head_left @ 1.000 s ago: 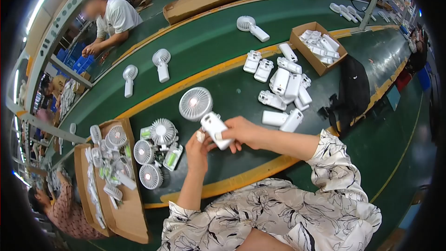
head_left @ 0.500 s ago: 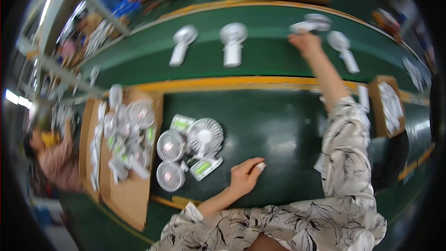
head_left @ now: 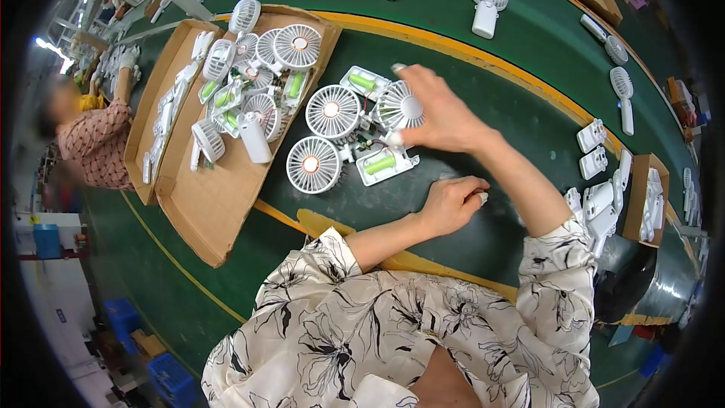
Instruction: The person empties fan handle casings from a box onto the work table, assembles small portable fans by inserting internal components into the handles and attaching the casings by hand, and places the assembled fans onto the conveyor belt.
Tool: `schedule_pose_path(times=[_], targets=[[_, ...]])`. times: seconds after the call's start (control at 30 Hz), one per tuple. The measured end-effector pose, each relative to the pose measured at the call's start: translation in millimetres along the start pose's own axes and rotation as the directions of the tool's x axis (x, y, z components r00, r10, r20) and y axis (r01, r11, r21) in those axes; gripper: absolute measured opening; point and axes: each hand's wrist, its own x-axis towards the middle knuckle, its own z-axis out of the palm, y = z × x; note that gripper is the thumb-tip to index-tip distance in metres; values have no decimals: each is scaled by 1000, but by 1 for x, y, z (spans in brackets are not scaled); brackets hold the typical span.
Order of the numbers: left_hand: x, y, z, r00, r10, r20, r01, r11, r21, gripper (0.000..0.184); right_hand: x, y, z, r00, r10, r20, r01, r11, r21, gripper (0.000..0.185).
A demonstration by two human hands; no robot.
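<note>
My right hand [head_left: 445,115] reaches over a white fan head [head_left: 400,106], its thumb and fingers spread on either side of it. Below it, my left hand [head_left: 453,204] rests over the green table [head_left: 483,253] with curled fingers and nothing visible in them. White wrappings cover some fingertips. Two more fan heads [head_left: 332,111] [head_left: 313,165] lie face up at the left of this group. Beside them are two open white handle shells with green batteries [head_left: 364,81] [head_left: 379,165] and some wiring.
A cardboard box [head_left: 219,219] at the left holds several fans and shells. Finished-looking fans [head_left: 485,19] lie on the green belt [head_left: 438,19]. White casings [head_left: 600,204] and a small box [head_left: 637,208] stand at the right. A person [head_left: 98,136] works at the far left.
The white casing is out of my hands. My right hand has moved from the belt to the fan group, and the view has turned left. Another fan lies on the belt.
</note>
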Motion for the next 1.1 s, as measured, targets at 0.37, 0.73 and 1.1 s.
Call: schedule_pose_path(times=[0.37, 0.73, 1.1], targets=[[-44, 32, -18, 902, -94, 421, 77, 995, 59, 19, -53, -32, -8, 962, 79, -260, -141, 963, -231, 77], [-18, 27, -43, 970, 180, 164, -227, 912, 342, 17, -201, -6, -31, 686, 574, -448, -727, 574, -377, 74], [38, 30, -61, 958, 56, 283, -210, 808, 551, 53, -241, -13, -43, 833, 462, -304, -549, 755, -359, 90]])
